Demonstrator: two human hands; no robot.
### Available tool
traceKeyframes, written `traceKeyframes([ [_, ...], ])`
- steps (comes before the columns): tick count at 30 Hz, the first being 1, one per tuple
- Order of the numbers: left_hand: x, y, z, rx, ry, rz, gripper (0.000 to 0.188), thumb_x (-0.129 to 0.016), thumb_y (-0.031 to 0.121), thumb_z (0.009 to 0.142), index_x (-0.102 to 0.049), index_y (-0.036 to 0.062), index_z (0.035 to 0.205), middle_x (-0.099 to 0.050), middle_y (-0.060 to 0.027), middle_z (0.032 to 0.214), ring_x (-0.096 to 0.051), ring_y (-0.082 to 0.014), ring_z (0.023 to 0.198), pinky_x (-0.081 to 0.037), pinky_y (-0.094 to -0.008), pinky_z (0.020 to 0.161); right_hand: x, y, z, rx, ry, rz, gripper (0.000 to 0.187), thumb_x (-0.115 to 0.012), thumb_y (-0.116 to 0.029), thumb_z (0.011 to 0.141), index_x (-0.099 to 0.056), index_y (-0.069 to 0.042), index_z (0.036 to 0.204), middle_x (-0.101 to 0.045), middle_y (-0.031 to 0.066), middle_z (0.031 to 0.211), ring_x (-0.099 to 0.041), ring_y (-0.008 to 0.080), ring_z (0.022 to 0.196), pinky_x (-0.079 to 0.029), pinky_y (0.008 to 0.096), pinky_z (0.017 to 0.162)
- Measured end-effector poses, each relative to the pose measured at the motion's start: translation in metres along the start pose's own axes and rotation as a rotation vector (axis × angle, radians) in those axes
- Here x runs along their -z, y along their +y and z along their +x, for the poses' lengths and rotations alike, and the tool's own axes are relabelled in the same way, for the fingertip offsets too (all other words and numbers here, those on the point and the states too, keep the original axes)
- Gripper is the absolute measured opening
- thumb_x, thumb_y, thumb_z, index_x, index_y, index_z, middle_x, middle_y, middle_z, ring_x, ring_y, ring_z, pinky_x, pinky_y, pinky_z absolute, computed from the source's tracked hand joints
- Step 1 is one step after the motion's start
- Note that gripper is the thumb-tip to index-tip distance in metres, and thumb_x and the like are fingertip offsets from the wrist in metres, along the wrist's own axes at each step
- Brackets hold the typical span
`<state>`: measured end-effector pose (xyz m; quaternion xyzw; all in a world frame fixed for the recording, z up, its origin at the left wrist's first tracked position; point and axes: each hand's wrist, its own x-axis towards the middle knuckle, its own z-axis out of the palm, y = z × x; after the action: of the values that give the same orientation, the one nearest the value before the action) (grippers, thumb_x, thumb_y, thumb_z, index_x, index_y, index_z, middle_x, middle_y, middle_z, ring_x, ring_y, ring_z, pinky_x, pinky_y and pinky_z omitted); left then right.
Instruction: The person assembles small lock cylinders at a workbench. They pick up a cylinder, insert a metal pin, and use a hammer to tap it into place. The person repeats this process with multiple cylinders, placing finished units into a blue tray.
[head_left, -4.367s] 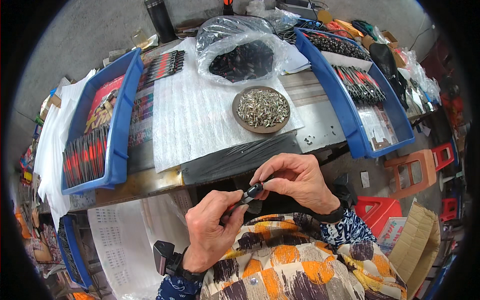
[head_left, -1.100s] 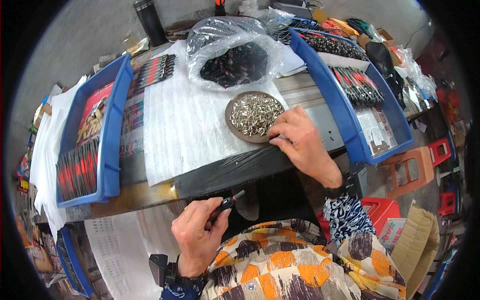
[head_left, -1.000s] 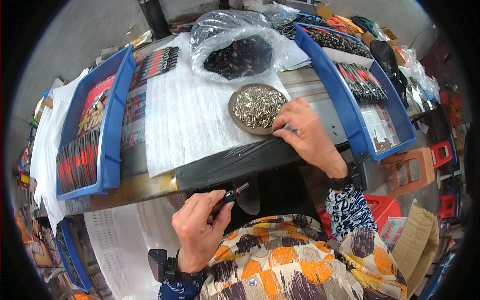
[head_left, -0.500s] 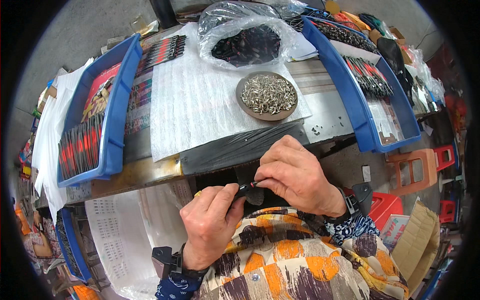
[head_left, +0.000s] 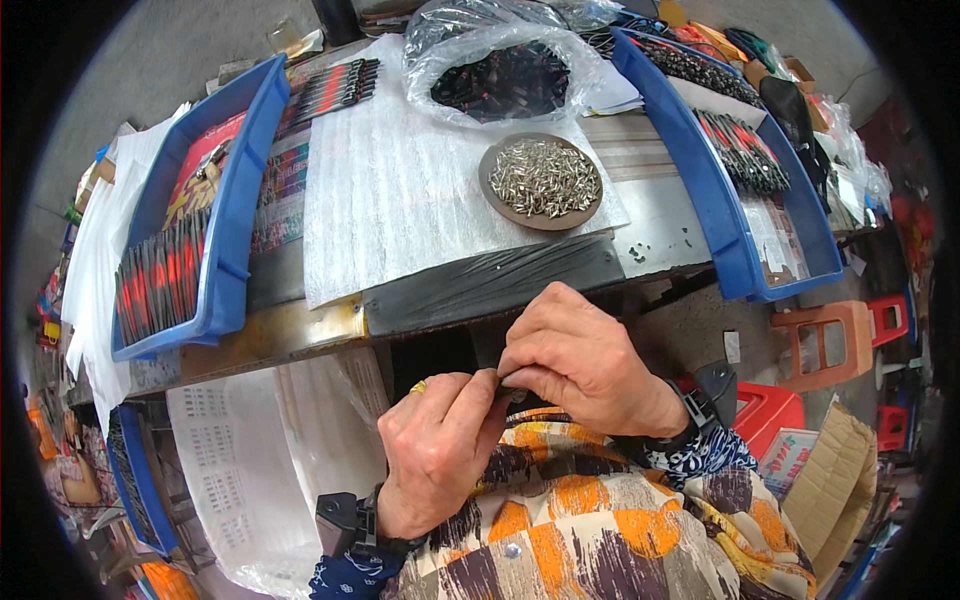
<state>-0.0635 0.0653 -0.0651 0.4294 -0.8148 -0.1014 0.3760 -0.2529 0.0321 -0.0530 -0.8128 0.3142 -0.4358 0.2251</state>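
Observation:
My left hand [head_left: 435, 440] and my right hand [head_left: 590, 360] meet fingertip to fingertip in front of the bench's near edge, above my lap. Both are closed in a pinch on a small black part [head_left: 504, 388], which the fingers almost wholly hide. A ring is on one finger of my left hand. Beyond my hands, on white foam sheet [head_left: 370, 220], stands a round dish [head_left: 492, 198] heaped with small silvery metal pieces [head_left: 545, 178]. Behind the dish, a clear plastic bag [head_left: 420, 85] lies open, full of small black parts [head_left: 500, 85].
A blue tray [head_left: 232, 240] on the left holds rows of black-and-red pieces [head_left: 160, 285]. Another blue tray [head_left: 690, 180] at the right has similar pieces. A white plastic-lined container [head_left: 230, 470] is below the bench; plastic stools [head_left: 820, 345] stand at the right.
My hands have come together, the left one moving slightly right and the right one slightly left. The black part with its red band, visible between them before, is now mostly covered.

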Motion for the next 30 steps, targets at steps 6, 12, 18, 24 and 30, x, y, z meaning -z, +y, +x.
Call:
traceKeyframes([
  [6,0.003,0.000,-0.001,0.029,-0.026,-0.046,0.031,-0.078,0.003,0.068,-0.066,0.0022,0.097,-0.062,-0.0090,0.081,-0.062,-0.0248,0.065,-0.051,-0.0338,0.056,0.004,0.001,-0.004,-0.020,-0.022,-0.016,0.014,-0.073,-0.001,0.074,-0.064,0.001,0.085,-0.060,0.0103,0.083,-0.055,0.0277,0.080,-0.048,0.0352,0.070],
  [12,0.000,0.001,-0.002,0.022,-0.026,-0.035,0.031,-0.078,0.003,0.068,-0.066,0.0022,0.097,-0.062,-0.0089,0.082,-0.062,-0.0248,0.066,-0.051,-0.0340,0.057,0.001,0.002,-0.007,0.009,-0.018,-0.072,0.017,-0.073,-0.001,0.072,-0.063,0.001,0.084,-0.059,0.0102,0.083,-0.055,0.0279,0.080,-0.047,0.0356,0.070],
  [18,-0.001,0.001,-0.003,0.003,-0.024,0.003,0.032,-0.078,0.004,0.068,-0.066,0.0025,0.097,-0.062,-0.0086,0.082,-0.062,-0.0242,0.066,-0.051,-0.0336,0.057,-0.003,-0.002,-0.010,0.092,-0.033,-0.258,0.019,-0.069,-0.004,0.071,-0.062,0.001,0.087,-0.058,0.0099,0.087,-0.055,0.0272,0.083,-0.046,0.0357,0.072],
  [24,-0.004,0.000,-0.004,0.002,-0.008,0.026,0.032,-0.078,0.004,0.068,-0.067,0.0029,0.097,-0.062,-0.0080,0.081,-0.062,-0.0237,0.066,-0.051,-0.0332,0.056,-0.004,-0.009,-0.014,0.188,-0.029,-0.440,0.019,-0.063,-0.009,0.074,-0.062,0.002,0.089,-0.058,0.0101,0.091,-0.055,0.0253,0.087,-0.044,0.0357,0.073],
  [30,-0.004,0.003,-0.003,0.054,-0.012,0.019,0.026,-0.077,-0.003,0.067,-0.068,0.0013,0.091,-0.065,-0.0106,0.078,-0.064,-0.0263,0.066,-0.051,-0.0339,0.056,-0.004,-0.007,-0.013,0.177,-0.036,-0.396,0.021,-0.063,-0.008,0.073,-0.062,0.004,0.090,-0.058,0.0116,0.092,-0.055,0.0260,0.088,-0.044,0.0355,0.072],
])
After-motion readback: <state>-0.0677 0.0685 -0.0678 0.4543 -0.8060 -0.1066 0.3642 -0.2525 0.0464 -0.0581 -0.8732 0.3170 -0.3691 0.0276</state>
